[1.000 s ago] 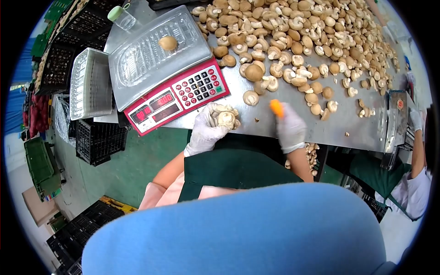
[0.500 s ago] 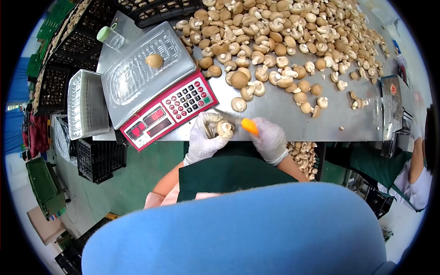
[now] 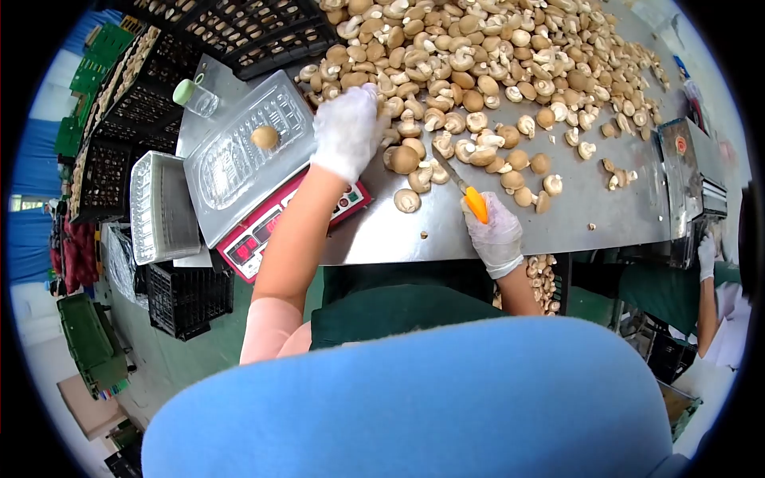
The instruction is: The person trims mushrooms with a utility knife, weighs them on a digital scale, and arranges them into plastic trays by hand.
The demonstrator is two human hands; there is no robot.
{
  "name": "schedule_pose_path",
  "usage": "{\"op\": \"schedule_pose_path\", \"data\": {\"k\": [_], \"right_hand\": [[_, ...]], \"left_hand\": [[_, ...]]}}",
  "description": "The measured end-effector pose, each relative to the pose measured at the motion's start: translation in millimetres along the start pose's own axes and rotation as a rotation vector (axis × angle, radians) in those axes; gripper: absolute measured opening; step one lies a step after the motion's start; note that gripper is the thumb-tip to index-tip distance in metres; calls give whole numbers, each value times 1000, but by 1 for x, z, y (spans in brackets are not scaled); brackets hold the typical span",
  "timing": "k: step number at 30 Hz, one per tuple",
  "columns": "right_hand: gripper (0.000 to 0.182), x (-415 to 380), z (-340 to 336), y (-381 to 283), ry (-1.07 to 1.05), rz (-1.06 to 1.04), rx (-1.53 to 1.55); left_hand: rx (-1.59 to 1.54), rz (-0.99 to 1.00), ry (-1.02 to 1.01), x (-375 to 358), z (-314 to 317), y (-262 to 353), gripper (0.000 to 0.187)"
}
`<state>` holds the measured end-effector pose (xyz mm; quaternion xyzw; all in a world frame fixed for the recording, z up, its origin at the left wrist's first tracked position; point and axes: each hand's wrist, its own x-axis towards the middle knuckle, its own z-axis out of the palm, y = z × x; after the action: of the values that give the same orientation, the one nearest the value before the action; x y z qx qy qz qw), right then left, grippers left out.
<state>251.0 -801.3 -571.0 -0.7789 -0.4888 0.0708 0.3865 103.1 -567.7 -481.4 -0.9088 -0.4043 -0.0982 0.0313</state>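
Observation:
My left hand (image 3: 348,131), in a whitish glove, reaches over the scale to the near left edge of a heap of brown-capped mushrooms (image 3: 510,56). Its fingers are blurred and partly hidden, so whether they grip a mushroom cannot be made out. Gloved as well, my right hand (image 3: 494,231) is closed on the orange handle of a knife (image 3: 476,205), blade pointing up and left toward several loose mushrooms. A small cut bit (image 3: 424,235) lies on the metal table (image 3: 374,239). One mushroom (image 3: 264,137) sits on a clear plastic tray (image 3: 231,171) on the red scale (image 3: 351,203).
Stacked clear trays (image 3: 163,207) and a green-lidded jar (image 3: 196,97) stand around the scale. Black crates (image 3: 263,36) with mushrooms line the far left. A metal machine (image 3: 681,159) stands at right, near a co-worker's gloved hand (image 3: 707,255). More mushrooms (image 3: 540,283) are below the table edge.
My left hand, earlier near my body with a mushroom, has moved up to the heap. My right hand has shifted slightly right, the knife's blade now plainly visible. A cut bit has appeared on the table.

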Motion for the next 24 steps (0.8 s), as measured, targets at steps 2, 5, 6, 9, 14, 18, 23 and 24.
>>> {"op": "schedule_pose_path", "data": {"k": [2, 5, 6, 9, 14, 18, 23, 24], "right_hand": [[21, -4, -1, 0, -25, 38, 32], [22, -8, -8, 7, 14, 29, 126], [22, -8, -9, 10, 35, 27, 171], [26, 0, -24, 7, -118, 127, 182], [42, -9, -12, 10, -38, 247, 696], [24, -26, -60, 10, -251, 573, 856], [18, -93, -137, 72, -73, 763, 760], [21, -102, -149, 76, 45, 771, 853]], "left_hand": [[114, -91, -163, 27, 24, -7, 36], [150, -84, -208, 31, 36, -12, 36], [83, -36, -87, 19, 29, -7, 35], [-157, 108, 205, -19, 10, 19, 32], [-583, 298, 37, -78, 5, 84, 39], [-951, 273, -413, -125, 38, 132, 43], [-879, 368, -554, -120, 34, 123, 59], [-893, 374, -484, -121, 37, 119, 58]]}}
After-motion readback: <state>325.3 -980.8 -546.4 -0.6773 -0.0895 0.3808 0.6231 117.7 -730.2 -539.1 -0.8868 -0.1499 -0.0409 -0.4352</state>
